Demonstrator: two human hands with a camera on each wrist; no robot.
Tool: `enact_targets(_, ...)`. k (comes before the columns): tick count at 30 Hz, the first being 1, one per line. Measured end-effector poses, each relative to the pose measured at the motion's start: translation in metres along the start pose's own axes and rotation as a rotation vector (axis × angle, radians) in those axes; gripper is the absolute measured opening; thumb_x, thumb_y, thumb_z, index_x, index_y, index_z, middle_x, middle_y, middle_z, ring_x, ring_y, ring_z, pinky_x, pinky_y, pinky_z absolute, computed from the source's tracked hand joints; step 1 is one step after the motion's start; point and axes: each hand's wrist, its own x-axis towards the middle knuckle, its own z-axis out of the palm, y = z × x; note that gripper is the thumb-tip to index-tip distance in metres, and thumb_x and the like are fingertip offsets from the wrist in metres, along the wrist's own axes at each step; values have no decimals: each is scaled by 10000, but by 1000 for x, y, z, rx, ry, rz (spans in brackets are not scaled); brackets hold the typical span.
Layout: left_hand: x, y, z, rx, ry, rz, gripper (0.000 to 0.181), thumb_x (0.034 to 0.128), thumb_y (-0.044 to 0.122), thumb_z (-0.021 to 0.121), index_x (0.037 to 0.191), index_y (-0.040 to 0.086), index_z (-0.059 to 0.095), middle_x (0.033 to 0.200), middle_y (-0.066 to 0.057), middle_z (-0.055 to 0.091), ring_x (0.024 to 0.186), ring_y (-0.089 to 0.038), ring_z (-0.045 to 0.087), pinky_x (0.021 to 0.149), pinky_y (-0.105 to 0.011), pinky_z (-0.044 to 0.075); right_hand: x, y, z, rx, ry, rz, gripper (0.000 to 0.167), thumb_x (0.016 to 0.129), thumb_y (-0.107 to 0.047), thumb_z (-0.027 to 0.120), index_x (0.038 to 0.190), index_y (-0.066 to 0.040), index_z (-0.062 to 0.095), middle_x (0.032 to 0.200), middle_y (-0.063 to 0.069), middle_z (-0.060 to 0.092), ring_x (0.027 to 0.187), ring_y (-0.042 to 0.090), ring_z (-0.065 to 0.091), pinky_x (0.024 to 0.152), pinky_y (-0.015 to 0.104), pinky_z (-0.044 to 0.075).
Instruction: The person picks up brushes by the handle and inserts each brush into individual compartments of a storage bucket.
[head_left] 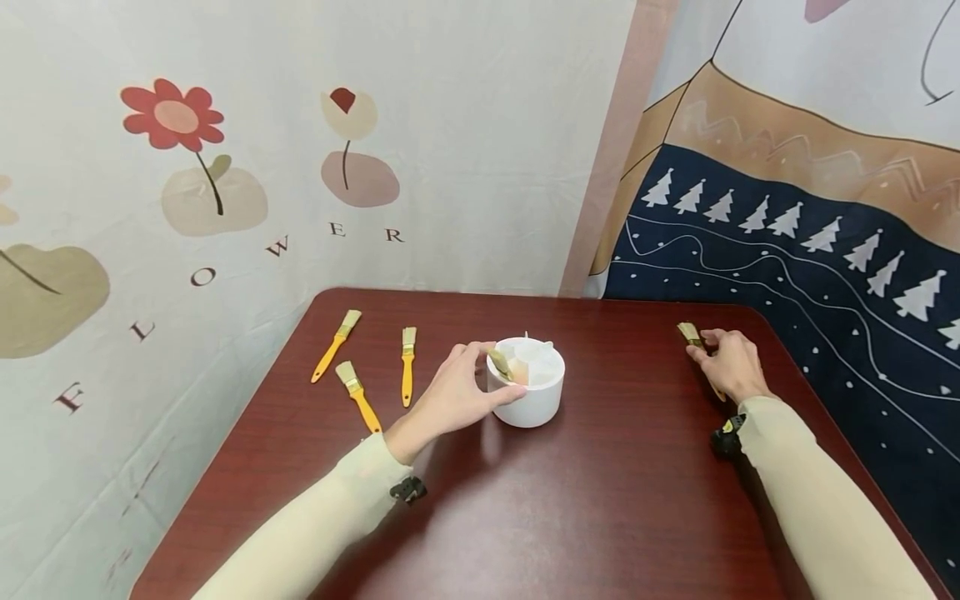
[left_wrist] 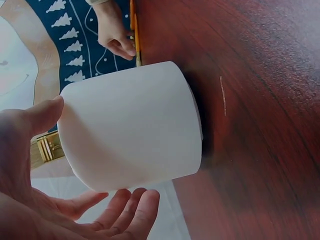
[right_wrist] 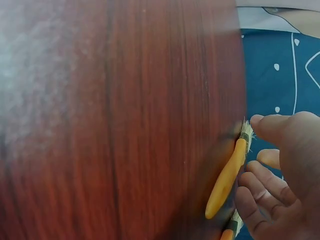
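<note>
White cloth point(head_left: 480, 167) behind the container point(head_left: 536, 407) reads "FLOWER".

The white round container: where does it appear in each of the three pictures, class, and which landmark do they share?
Head: the white round open-topped container stands just right of and below centre.
Left wrist: the container looms large, just left of centre.
Right wrist: not in the picture.
Shared landmark: the dark blue, white-patterned cloth, at the right in head and right wrist, upper left in left wrist.

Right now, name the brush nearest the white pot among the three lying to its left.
The rightmost brush of those three; the other two brushes lie farther from the pot.
</note>
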Motion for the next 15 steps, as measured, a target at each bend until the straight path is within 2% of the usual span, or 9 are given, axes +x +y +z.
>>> enact_targets(5, 3, -1, -4, 1, -44, -4, 877, 959, 496, 944, 1661, 100, 599, 1534, -186, 648, 1402, -357, 735, 1144, -542, 613, 4, 3, 4, 8, 5, 25, 566, 1145, -271, 725, 1510, 153, 641, 1460, 403, 697, 1387, 616, 596, 1189, 758, 495)
enact_targets(9, 4, -2, -7, 2, -62, 1, 899, 965, 472, 938, 1695, 98, 571, 1543, -189, 661, 1416, -350, 728, 1160, -556, 606, 6, 5, 8, 3, 2, 49, 589, 1149, -298, 726, 1512, 157, 636, 1446, 408, 670, 1383, 619, 571, 1186, 766, 493)
enact_targets(15, 4, -4, -9, -95, -88, 6, 858, 979, 398, 941, 1692, 98, 570, 1653, -163, 628, 1455, -353, 724, 1229, -543, 596, 6, 4, 10, 1, 14, 73, 586, 1136, -298, 749, 1481, 167, 654, 1397, 419, 649, 1331, 623, 575, 1159, 771, 505)
